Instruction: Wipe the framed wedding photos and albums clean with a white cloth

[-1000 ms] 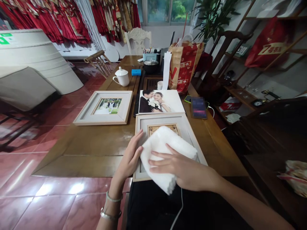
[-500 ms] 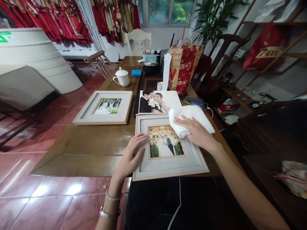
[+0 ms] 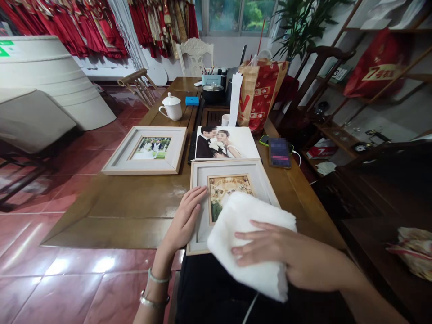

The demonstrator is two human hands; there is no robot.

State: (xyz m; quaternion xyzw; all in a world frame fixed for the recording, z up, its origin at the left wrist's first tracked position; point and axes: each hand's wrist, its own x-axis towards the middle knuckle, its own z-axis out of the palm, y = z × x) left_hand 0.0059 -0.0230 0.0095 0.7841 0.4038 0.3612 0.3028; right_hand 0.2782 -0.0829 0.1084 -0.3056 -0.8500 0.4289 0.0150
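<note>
A framed wedding photo (image 3: 232, 168) lies at the table's near edge. My left hand (image 3: 184, 218) rests on its left border, fingers stretched out and holding nothing. My right hand (image 3: 266, 247) has a folded white cloth (image 3: 236, 216), its fingers spread over the top and the thumb out of sight. The cloth covers the lower right of the frame and overhangs its near edge; most of the couple in the picture is hidden. A second framed photo (image 3: 116, 157) lies to the left. Behind the near frame is an unframed photo print (image 3: 245, 141) of a couple.
Farther back on the wooden table (image 3: 135, 198) are a white lidded mug (image 3: 173, 109), a blue box (image 3: 192, 101), a black pot (image 3: 212, 93) and a paper bag (image 3: 259, 99). A phone (image 3: 280, 153) with a cable lies at the right. A white cable hangs below the near edge.
My right hand has brought the white cloth from the frame's upper right corner down and toward me, over its lower right. The phone is uncovered. My left hand has stayed in place.
</note>
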